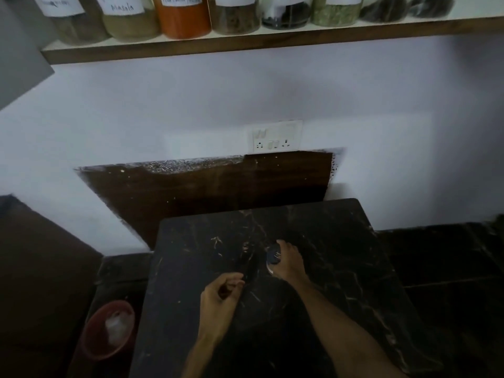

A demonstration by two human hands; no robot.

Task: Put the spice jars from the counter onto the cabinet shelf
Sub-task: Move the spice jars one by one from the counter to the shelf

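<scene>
The step in hand looks like lifting the last small clear jar with a dark lid (273, 260) off the black, gold-veined marble worktop (341, 268). To do it well, the person should keep the grip snug round the jar's body, hold it upright on the way up, and steer it to a gap in the row of labelled spice jars (182, 16) standing on the white, wood-edged cabinet shelf (245, 46) above, taking care not to knock those already there.

The right hand (286, 261) is curled round the small jar, thumb over the lid's far edge and fingers wrapped along its right side. Whether the jar has left the worktop cannot be told in the dim light. The left hand (221, 294) hovers just left of it, loosely half-closed, fingertips drawn towards the thumb; it seems to hold nothing, though the blur leaves that unsure.
</scene>
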